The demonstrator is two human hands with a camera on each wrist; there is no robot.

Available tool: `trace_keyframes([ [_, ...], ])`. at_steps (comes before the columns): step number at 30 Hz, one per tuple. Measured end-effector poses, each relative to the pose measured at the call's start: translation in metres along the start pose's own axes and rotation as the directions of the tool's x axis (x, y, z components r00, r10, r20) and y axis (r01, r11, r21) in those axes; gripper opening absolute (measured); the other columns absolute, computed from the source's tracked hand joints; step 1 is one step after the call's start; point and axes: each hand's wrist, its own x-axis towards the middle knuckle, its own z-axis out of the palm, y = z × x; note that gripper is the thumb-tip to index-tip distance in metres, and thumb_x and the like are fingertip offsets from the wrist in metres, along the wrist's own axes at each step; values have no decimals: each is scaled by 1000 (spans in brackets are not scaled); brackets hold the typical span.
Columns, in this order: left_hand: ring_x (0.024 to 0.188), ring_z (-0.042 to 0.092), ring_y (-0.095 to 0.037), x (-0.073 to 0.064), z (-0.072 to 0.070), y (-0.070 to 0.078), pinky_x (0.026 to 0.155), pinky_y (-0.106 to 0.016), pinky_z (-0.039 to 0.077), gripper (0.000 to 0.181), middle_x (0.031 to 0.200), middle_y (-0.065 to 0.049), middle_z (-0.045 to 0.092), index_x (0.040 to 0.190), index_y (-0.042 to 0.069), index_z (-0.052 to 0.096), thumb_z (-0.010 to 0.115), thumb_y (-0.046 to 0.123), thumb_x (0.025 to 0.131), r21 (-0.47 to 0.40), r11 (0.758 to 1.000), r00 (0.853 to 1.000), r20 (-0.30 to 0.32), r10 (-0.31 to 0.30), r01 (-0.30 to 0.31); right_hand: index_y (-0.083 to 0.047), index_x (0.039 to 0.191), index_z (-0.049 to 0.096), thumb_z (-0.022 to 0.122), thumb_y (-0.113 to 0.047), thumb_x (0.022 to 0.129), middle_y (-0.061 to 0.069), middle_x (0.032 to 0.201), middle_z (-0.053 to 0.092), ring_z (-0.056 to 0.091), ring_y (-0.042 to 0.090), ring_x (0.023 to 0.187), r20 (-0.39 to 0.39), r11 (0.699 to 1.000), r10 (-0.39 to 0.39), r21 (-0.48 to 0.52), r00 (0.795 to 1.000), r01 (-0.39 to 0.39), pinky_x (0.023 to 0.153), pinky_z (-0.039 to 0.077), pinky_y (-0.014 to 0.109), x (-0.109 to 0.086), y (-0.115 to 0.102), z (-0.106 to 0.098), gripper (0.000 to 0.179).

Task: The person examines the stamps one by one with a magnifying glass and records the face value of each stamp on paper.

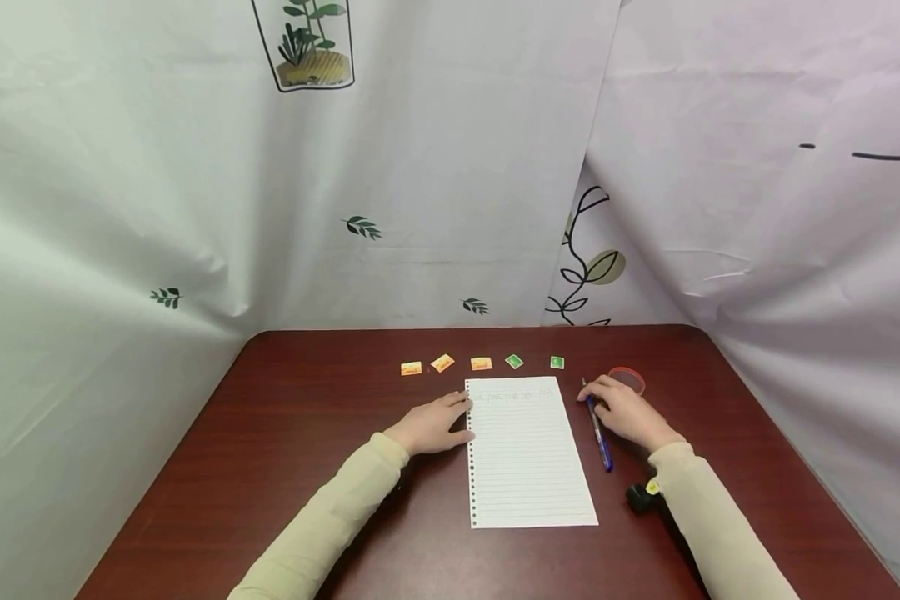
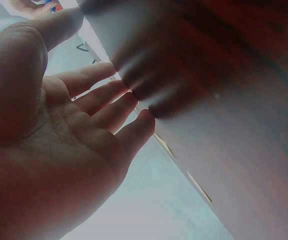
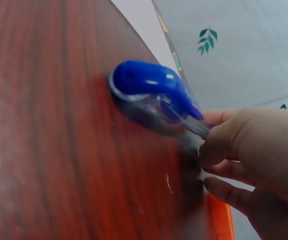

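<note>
A lined sheet of paper (image 1: pixel 528 458) with punched holes along its left side lies on the table, faint writing near its top. My left hand (image 1: pixel 435 425) rests at the sheet's left edge, its fingers extended and the fingertips touching down. To the right of the sheet, my right hand (image 1: pixel 626 410) pinches a blue pen (image 1: pixel 598 433) between thumb and fingers. The pen's blue clip end (image 3: pixel 144 80) points toward the wrist camera. Just beyond the right hand is a round item with a red rim (image 1: pixel 630 372), partly covered by the hand.
Behind the sheet, small orange stamp-like pieces (image 1: pixel 482 364) and green ones (image 1: pixel 557 362) lie in a row. A small black object (image 1: pixel 640 498) is beside the right sleeve. White printed curtains (image 1: pixel 450 167) enclose the dark red table (image 1: pixel 307 417) at the back and sides.
</note>
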Motion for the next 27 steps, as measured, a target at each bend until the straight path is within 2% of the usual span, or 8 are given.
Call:
trace_keyframes([
  [14,145,38,-26,1,0,0,110,-45,41,64,157,-14,40,150,6,49,62,42,99,5,1000,1000,1,-3,3,-12,103,73,57,7,91,12,114,62,62,28,100,-19,1000,-30,1,999,30,80,53,45,1,3,2,27],
  [20,146,37,-26,2,0,-1,110,-44,41,64,158,-13,39,150,7,48,62,42,99,5,1000,1000,0,-6,6,-11,103,73,57,7,92,13,115,63,63,29,102,-17,1000,-17,5,1000,17,82,53,45,2,2,1,27],
  [27,143,41,-26,3,0,0,106,-44,45,71,160,-14,35,156,8,37,62,42,99,-22,1000,1000,3,-10,10,-12,111,73,53,7,93,14,117,63,62,32,107,-11,999,0,46,1000,0,87,52,51,1,3,-1,33],
])
